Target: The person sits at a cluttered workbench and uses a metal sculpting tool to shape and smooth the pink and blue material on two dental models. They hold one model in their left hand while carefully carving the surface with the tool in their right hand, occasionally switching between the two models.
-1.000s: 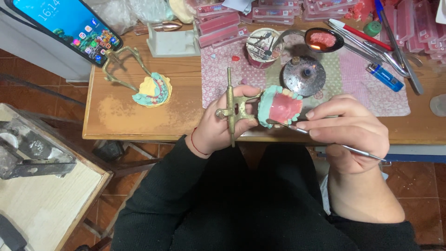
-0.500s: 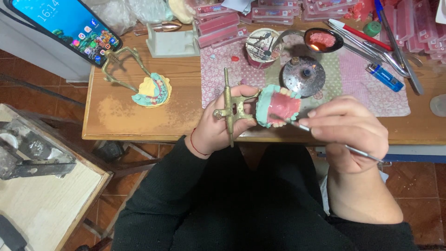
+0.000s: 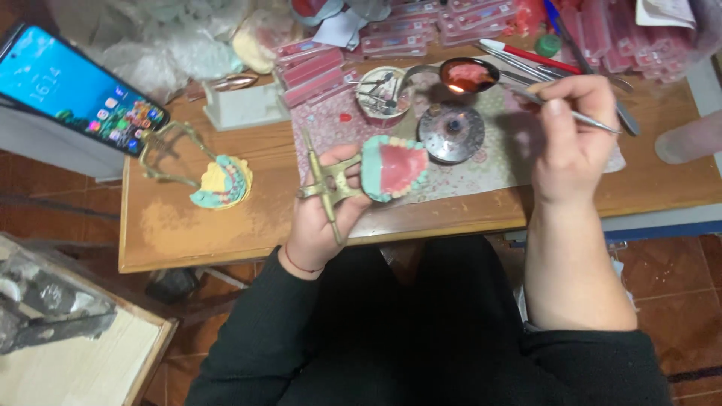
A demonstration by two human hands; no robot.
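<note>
Since the earlier frame the right hand (image 3: 571, 139) has lifted its thin metal tool (image 3: 583, 115), pinched tight, toward the spoon of pink wax (image 3: 468, 74) over the burner (image 3: 451, 131) (probably to warm it), while the left hand (image 3: 323, 214), closed around the brass articulator (image 3: 323, 184), holds the denture model (image 3: 392, 167) tilted up just beside that grip above the counter (image 3: 226, 233).

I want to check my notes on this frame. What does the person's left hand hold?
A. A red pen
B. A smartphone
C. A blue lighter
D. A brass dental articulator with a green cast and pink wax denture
D. The left hand grips the brass dental articulator, which carries the green cast with its pink wax denture, while the right hand holds a thin metal instrument.
</note>
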